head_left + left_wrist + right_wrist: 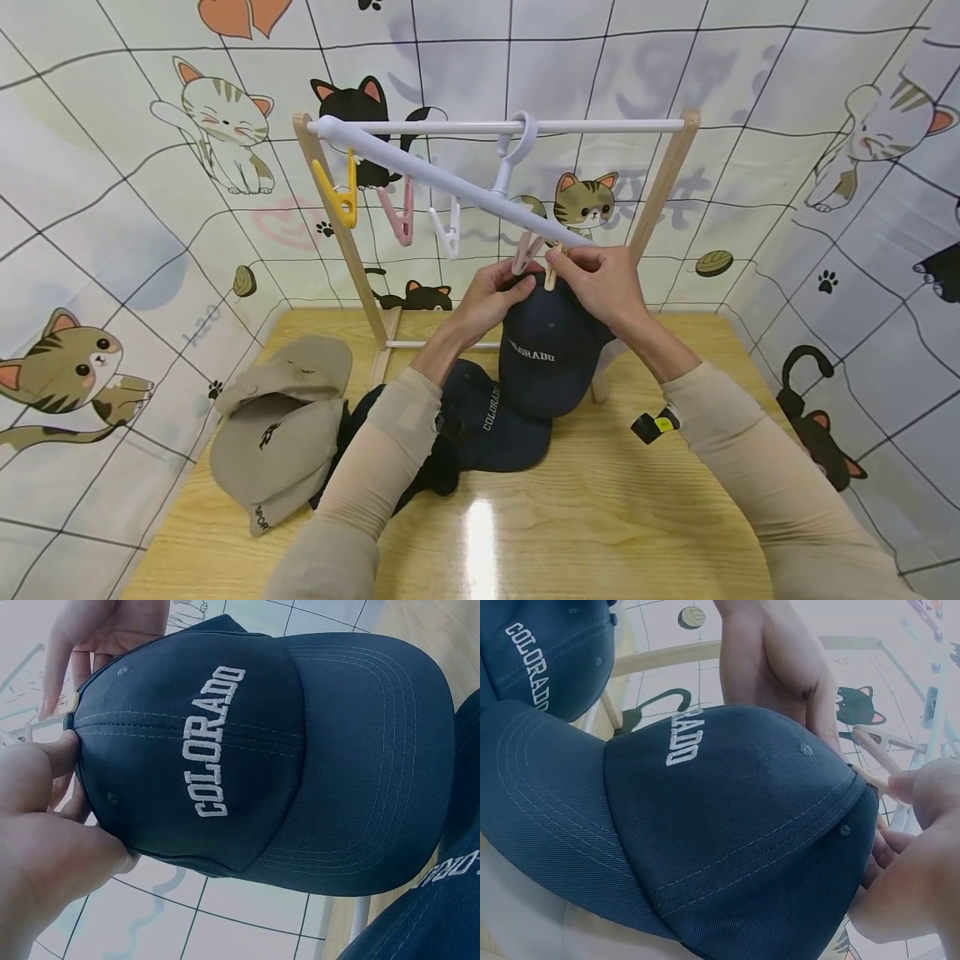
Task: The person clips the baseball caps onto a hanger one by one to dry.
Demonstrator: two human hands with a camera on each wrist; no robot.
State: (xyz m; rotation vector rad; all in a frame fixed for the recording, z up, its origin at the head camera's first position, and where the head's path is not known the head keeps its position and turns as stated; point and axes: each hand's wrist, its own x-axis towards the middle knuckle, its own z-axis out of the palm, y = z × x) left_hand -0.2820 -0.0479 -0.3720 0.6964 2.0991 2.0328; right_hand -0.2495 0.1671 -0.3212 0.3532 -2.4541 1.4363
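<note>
A navy baseball cap [551, 354] lettered COLORADO hangs crown up, brim down, under the right end of a white clip hanger [450, 183]. My left hand [487, 300] pinches the cap's crown edge between thumb and fingers; the left wrist view shows the thumb against the navy cap [187, 750]. With thumb and fingers, my right hand [603, 283] pinches a cream clip [552, 271] at the crown edge. In the right wrist view, the right thumb presses the cream clip [874, 778], and the fingers lie behind the cap. A pale pink clip [527, 250] sits beside the left fingertips.
The hanger's hook is over the white rod [600, 127] of a wooden-legged rack [663, 179]. Yellow [345, 192], pink [400, 212] and white clips [447, 229] hang along its left half. Another navy cap [487, 425], beige caps [281, 450] and something black lie on the wooden table [600, 517].
</note>
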